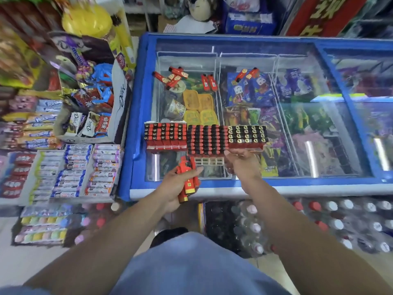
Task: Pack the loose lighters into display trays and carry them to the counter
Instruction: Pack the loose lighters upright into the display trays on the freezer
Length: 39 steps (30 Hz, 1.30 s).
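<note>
My left hand (180, 186) grips a bundle of red lighters (187, 177), fingers curled round them, just over the near edge of the freezer (136, 116). Three display trays sit side by side on its glass lid (297, 128): the left tray (164, 136) full, the middle tray (207, 141) filled except for its near row, where white cells show bare, and the right tray (246, 136), whose near edge my right hand (242, 165) touches — whether the fingers pinch it I cannot tell, as they are turned away from me. More loose lighters (172, 77) lie farther back on the glass, in three small groups.

The freezer is blue-framed, with ice-cream packets under the lid. To its left stands a shelf of sweets (70, 167) and a Dove chocolate box (119, 99); that side is smeared by blur. Below the freezer stand shrink-wrapped bottles (331, 220), caps up, partly hidden by my right arm. Print on the lighters is too small to read.
</note>
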{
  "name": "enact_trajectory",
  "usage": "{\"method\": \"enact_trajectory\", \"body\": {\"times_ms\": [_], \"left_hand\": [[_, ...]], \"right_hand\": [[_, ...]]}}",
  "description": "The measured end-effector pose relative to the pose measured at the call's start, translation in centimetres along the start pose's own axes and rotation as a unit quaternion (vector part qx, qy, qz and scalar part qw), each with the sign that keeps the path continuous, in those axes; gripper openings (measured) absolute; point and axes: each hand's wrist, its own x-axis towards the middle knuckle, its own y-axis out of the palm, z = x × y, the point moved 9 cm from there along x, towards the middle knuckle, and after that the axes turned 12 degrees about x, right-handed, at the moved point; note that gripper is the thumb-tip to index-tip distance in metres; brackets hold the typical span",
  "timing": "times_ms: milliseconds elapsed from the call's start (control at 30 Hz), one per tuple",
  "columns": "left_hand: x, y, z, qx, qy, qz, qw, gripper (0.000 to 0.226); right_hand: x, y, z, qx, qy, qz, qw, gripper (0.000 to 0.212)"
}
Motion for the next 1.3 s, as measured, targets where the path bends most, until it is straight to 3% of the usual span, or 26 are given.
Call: {"method": "enact_trajectory", "body": {"times_ms": [100,233,300,367,500,633,700,767,867,967,1033,1200,1300], "left_hand": [[-1.1,2.1,0.3,0.01,0.024,-0.01,1.0,0.043],[-2.0,4.1,0.7,0.056,0.036,-0.013,0.998,0.034],[-2.0,4.9,0.8,0.065,0.046,-0.004,0.997,0.048],[-1.7,5.2,1.1,0.055,0.05,0.001,0.997,0.053],[-0.1,4.4,2.2,0.004,0.018,-0.026,0.999,0.061],[0.9,3.4,3.2,-0.021,-0.025,-0.012,0.999,0.029],[1.3,3.0,3.1,-0.02,-0.024,0.002,1.0,0.027],[1.8,2.2,2.5,-0.003,-0.014,0.001,1.0,0.031],[2.7,0.5,1.8,0.015,-0.005,-0.011,1.0,0.026],[3.5,-1.0,1.8,-0.006,-0.004,-0.026,1.0,0.02],[3.7,-2.0,2.0,-0.025,-0.008,-0.044,0.999,0.02],[3.6,-4.2,3.1,-0.069,-0.023,-0.072,0.995,0.03],[3.1,-5.3,3.6,-0.087,-0.03,-0.084,0.992,0.033]], "right_hand": [[-1.6,-1.0,1.5,-0.035,-0.04,0.018,0.998,0.018],[-6.1,2.4,1.3,-0.091,0.041,0.261,0.96,0.028],[-7.1,2.6,0.9,-0.082,0.088,0.295,0.948,0.026],[-7.1,2.3,0.8,-0.055,0.12,0.284,0.95,0.019],[-5.4,0.8,0.9,0.02,0.112,0.189,0.975,0.02],[-5.5,0.0,-0.4,0.076,0.163,0.12,0.976,0.021],[-5.7,0.0,-1.1,0.05,0.176,0.085,0.979,0.022],[-5.9,1.1,-1.5,0.019,0.166,0.098,0.981,0.022],[-6.0,3.2,-0.9,0.027,0.098,0.129,0.986,0.015],[-5.6,3.8,0.9,-0.116,-0.048,0.109,0.986,0.002],[-5.8,4.9,2.1,-0.208,-0.122,0.114,0.964,0.01],[-6.1,8.5,3.3,-0.322,-0.243,0.179,0.897,0.015],[-5.8,9.4,2.7,-0.375,-0.313,0.173,0.855,0.015]]}}
